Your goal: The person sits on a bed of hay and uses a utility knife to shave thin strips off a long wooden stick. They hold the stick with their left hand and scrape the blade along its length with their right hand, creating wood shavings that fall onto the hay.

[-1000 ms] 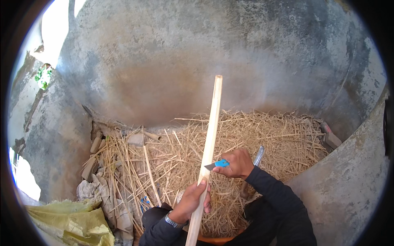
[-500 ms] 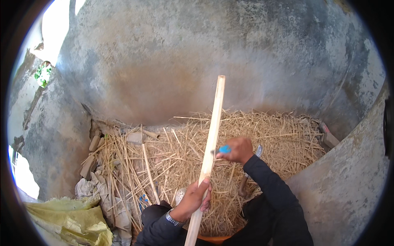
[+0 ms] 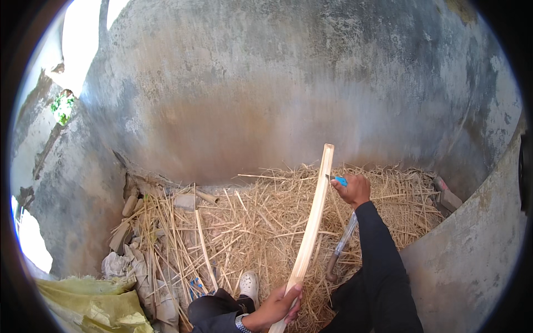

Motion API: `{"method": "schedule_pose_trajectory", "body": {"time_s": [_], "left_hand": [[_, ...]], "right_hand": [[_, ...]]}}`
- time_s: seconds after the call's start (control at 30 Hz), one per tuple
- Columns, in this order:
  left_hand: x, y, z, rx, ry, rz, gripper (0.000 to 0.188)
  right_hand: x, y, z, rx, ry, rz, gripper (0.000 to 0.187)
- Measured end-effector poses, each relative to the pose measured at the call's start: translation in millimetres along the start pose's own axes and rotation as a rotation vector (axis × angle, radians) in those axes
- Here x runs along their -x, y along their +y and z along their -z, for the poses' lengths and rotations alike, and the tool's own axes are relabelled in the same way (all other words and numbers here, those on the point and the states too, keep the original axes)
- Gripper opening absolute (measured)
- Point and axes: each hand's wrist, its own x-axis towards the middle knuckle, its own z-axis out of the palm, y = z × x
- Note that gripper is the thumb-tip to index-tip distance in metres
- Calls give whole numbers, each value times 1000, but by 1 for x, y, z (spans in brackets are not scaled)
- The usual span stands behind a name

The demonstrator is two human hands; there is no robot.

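Observation:
My left hand (image 3: 276, 305) grips the lower end of a long pale split bamboo strip (image 3: 311, 227) that slants up and away from me. My right hand (image 3: 352, 190) holds a small blue-handled knife (image 3: 337, 180) with its blade against the strip near the top end. Both forearms are in dark sleeves, and a wristwatch shows on my left wrist. A pile of dry straw and shavings (image 3: 250, 227) covers the ground under the strip.
A rough grey concrete wall (image 3: 277, 94) curves around the back and sides. A long tool with a wooden handle (image 3: 340, 250) lies on the straw. A white shoe (image 3: 249, 284) shows near my knee. Yellow sack (image 3: 89, 305) and wood scraps (image 3: 125, 222) lie at the left.
My right hand with the knife has slid up the strip from its middle to near its top end. My left hand keeps its hold at the lower end.

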Motion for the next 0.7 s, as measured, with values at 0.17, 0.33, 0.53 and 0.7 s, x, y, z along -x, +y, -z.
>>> {"method": "schedule_pose_trajectory", "body": {"time_s": [0.17,0.33,0.53,0.7], "left_hand": [[15,-5,-7,-143,104,62,30],[14,0,4,14,150,94,30],[6,10,14,60,100,218,32],[2,20,16,104,97,257,32]], "right_hand": [[-3,22,-12,-10,-62,-217,80],[1,33,-21,160,-89,-228,82],[8,18,-25,205,-253,-346,83],[14,33,-30,199,-292,-400,83]]}}
